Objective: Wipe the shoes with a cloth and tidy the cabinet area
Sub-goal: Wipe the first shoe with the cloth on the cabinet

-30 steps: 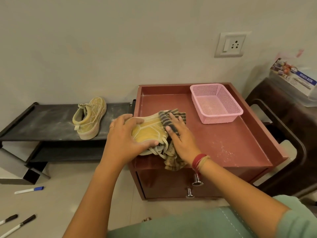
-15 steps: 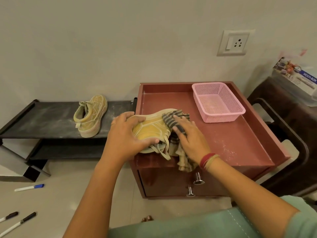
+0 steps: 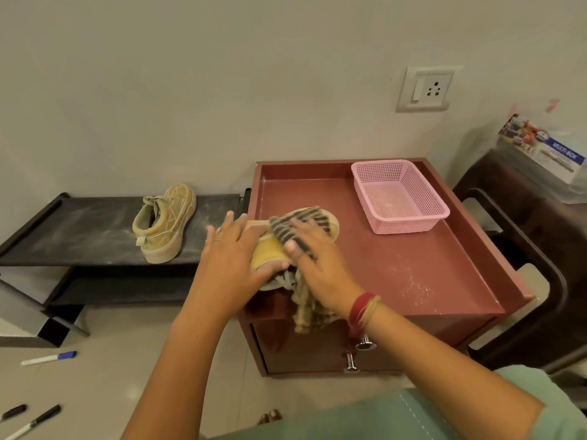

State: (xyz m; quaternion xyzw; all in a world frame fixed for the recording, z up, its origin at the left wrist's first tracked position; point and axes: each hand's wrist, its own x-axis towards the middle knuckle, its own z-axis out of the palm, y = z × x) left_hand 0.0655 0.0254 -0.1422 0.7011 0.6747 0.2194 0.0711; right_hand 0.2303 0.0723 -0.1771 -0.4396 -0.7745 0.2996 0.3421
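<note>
Between the hands | left hand (image 3: pixel 235 258) grips shoe (image 3: pixel 266 253) | right hand (image 3: pixel 320 268) presses cloth (image 3: pixel 286 230) flat, now over its far end | wiping advances

The left hand (image 3: pixel 232 258) gripped a yellow shoe (image 3: pixel 266 252) at the front left corner of the red-brown cabinet (image 3: pixel 413 265), thumb curled under its side; the right hand (image 3: pixel 320 268) pressed a striped cloth (image 3: pixel 286 230) flat onto the shoe's top, fingers spread; the cloth's loose end hung over the cabinet's front edge; a pink basket (image 3: pixel 413 228) sat at the back right of the top; a second shoe (image 3: pixel 165 223) stood on the black rack (image 3: pixel 79 230) to the left; a blue-capped marker (image 3: pixel 47 358) lay on the floor.
</note>
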